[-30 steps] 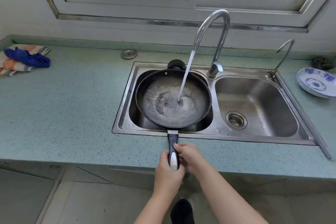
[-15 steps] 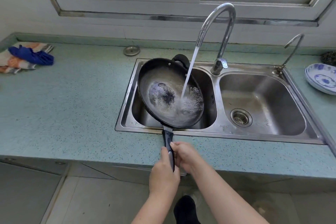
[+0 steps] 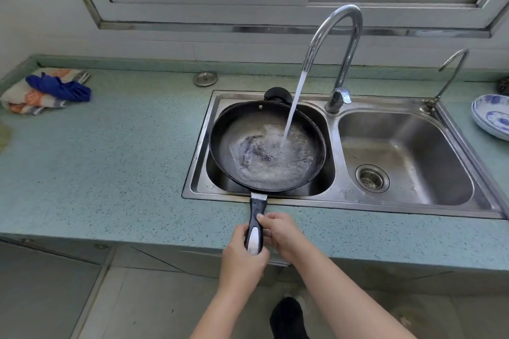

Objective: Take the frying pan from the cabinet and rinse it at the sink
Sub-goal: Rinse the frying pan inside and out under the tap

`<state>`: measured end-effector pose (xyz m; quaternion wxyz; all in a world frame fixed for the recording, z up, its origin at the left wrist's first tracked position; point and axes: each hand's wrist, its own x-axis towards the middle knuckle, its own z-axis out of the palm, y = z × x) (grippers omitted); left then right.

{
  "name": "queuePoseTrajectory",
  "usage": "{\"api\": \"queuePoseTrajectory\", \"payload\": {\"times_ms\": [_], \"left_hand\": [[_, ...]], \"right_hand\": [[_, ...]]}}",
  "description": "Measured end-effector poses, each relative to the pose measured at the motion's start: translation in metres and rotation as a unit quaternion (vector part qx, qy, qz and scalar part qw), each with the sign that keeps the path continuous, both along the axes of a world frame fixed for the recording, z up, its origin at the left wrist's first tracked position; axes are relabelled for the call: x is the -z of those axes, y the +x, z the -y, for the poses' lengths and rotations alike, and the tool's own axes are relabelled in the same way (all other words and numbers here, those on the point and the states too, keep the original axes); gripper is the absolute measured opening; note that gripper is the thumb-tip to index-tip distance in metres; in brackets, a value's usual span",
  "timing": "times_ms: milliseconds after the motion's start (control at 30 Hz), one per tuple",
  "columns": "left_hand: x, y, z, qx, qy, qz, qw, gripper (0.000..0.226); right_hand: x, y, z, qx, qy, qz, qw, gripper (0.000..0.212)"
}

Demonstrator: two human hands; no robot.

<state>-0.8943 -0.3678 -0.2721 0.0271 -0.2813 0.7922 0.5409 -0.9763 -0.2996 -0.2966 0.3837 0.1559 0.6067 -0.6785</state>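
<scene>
A black frying pan [image 3: 228,129] hangs over the left basin of the steel double sink [image 3: 413,205], nearly level, with foamy water pooled inside. Water streams from the tall curved tap [image 3: 347,44] onto the pan's middle right. The pan's black and white handle [image 3: 256,217] reaches toward me over the counter edge. My left hand [image 3: 242,259] wraps the handle's near end. My right hand [image 3: 283,234] grips the handle from the right, just beside the left one.
Folded cloths with a blue rag [image 3: 59,88] lie at the counter's far left. A round metal plug cover [image 3: 205,78] sits behind the sink. A blue and white plate [image 3: 493,115] rests at the right edge, near a small second tap [image 3: 451,71]. The right basin holds only its drain [image 3: 371,177].
The pan was level, then tilted with its left side up, and now sits nearly level again under the stream. Both hands kept hold of the handle.
</scene>
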Motion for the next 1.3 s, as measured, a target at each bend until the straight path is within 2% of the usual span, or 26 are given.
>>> {"api": "queuePoseTrajectory", "payload": {"times_ms": [67,200,300,433,567,700,833,933,1100,1300], "left_hand": [[0.001,-0.001,-0.001,-0.008,0.040,-0.009,0.999,0.033],[0.010,-0.005,-0.007,-0.013,0.079,-0.008,0.997,0.032],[0.019,-0.006,-0.007,-0.026,0.111,-0.008,0.993,0.035],[0.023,-0.005,-0.003,-0.043,0.169,-0.007,0.985,0.038],[0.020,-0.001,-0.002,-0.055,0.275,-0.008,0.960,0.036],[0.016,0.003,-0.001,-0.079,0.371,-0.003,0.925,0.042],[0.013,0.003,0.004,-0.095,0.436,0.006,0.895,0.058],[0.011,0.004,0.006,-0.100,0.469,0.014,0.878,0.052],[0.004,0.006,0.010,-0.078,0.454,0.020,0.887,0.042],[-0.010,-0.007,0.023,0.036,0.233,0.094,0.967,0.028]], "right_hand": [[0.000,0.000,-0.003,0.006,0.006,-0.005,1.000,0.017],[0.003,-0.002,-0.010,0.026,0.005,0.014,1.000,0.010],[0.005,-0.005,-0.015,0.039,-0.041,0.052,0.997,0.010],[0.004,-0.004,-0.016,0.052,-0.106,0.080,0.990,0.024],[-0.001,-0.002,-0.016,0.052,-0.121,0.075,0.988,0.029],[-0.003,-0.001,-0.020,0.073,-0.183,0.105,0.975,0.029],[-0.002,-0.001,-0.016,0.097,-0.209,0.106,0.967,0.020],[-0.001,-0.001,-0.015,0.098,-0.208,0.099,0.968,0.016],[-0.003,-0.003,-0.017,0.055,-0.211,0.101,0.971,0.023],[-0.002,-0.002,-0.014,0.059,-0.199,0.092,0.974,0.024]]}}
